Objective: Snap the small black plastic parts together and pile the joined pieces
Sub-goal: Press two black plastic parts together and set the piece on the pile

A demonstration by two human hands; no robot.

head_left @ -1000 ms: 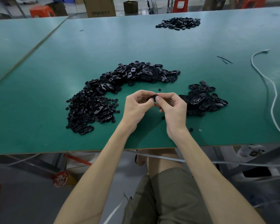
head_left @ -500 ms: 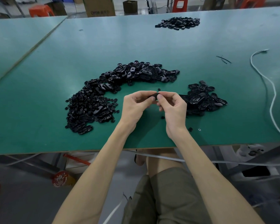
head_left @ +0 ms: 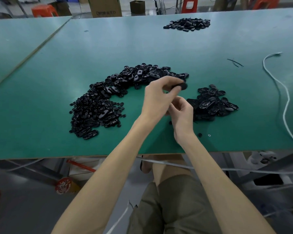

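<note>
My left hand (head_left: pixel 159 98) reaches forward and to the right and pinches a small black oval piece (head_left: pixel 182 86) between thumb and fingers, above the table. Just below it, my right hand (head_left: pixel 183 114) hovers with loosely curled fingers; I see nothing in them. A big crescent-shaped heap of loose black parts (head_left: pixel 108 102) lies to the left of both hands. A smaller pile of black oval pieces (head_left: pixel 213 103) lies directly right of my right hand.
The green table (head_left: pixel 41 115) ends close to my body. Another pile of black parts (head_left: pixel 188 24) sits at the far edge. A white cable (head_left: pixel 284 92) snakes down the right side. A stray black bit (head_left: pixel 200 135) lies near the front edge.
Both hands held the piece together before. Now my right hand has let go and dropped back, while my left hand has carried the piece forward and right.
</note>
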